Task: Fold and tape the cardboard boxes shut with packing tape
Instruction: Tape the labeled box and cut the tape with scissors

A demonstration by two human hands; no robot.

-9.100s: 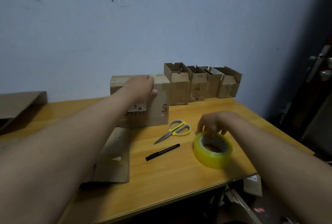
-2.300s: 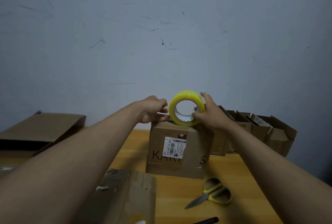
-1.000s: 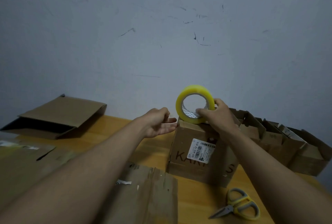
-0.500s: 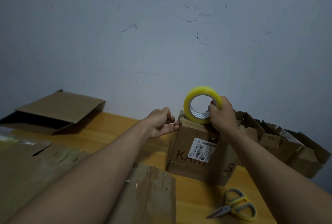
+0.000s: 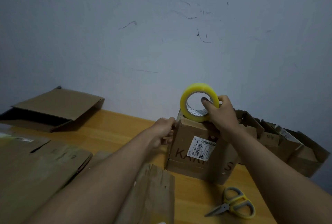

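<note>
Head view: closed cardboard box (image 5: pixel 199 153) standing on the wooden table (image 5: pixel 115 133), near the wall (image 5: pixel 143 44), white barcode label (image 5: pixel 199 149) facing the camera. Yellow tape roll (image 5: pixel 198 101) standing on edge on the box's top, at its far left corner. Right hand (image 5: pixel 220 114) gripping the roll, thumb hooked through the core, fingers curling over the outer rim. Left hand (image 5: pixel 164 131) pressing against the box's upper left edge, fingers curled there; a clear tape strip seems to be running from the roll to them, too faint to confirm. Row of open small boxes (image 5: pixel 280 142) crowding the box's right side, touching or nearly. Flattened cardboard (image 5: pixel 36 169) covering the near left. Folded carton (image 5: pixel 53 108) lying at far left. Scissors (image 5: pixel 233 205) lying near the front right edge, apart from the box. Bare table showing between the left hand and the carton
</note>
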